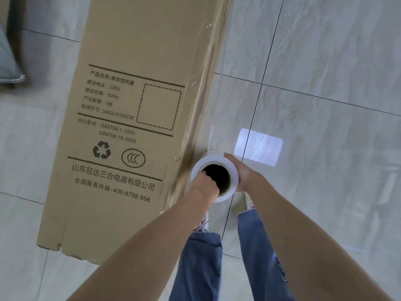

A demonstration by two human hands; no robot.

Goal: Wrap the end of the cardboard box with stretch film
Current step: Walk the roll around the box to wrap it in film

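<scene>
Clear stretch film roll (214, 178) beside cardboard box (132, 118). Left hand (205, 184) fingers hooked inside core, right hand (239, 172) cups outside. Best: keep film tight, roll close to box.

1 head-worn wide-angle view, facing steeply down, close over both forearms, box side and tiled floor (325, 61) below

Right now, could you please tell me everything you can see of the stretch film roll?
The stretch film roll is a white, glossy roll of clear film wound on a brown cardboard core, seen end-on with its dark hollow facing the camera. It is held upright beside the cardboard box, close to its right edge. The left hand reaches its fingers into the core, and the right hand cups the outer side. A clear sheet seems to run from it toward the box.
</scene>
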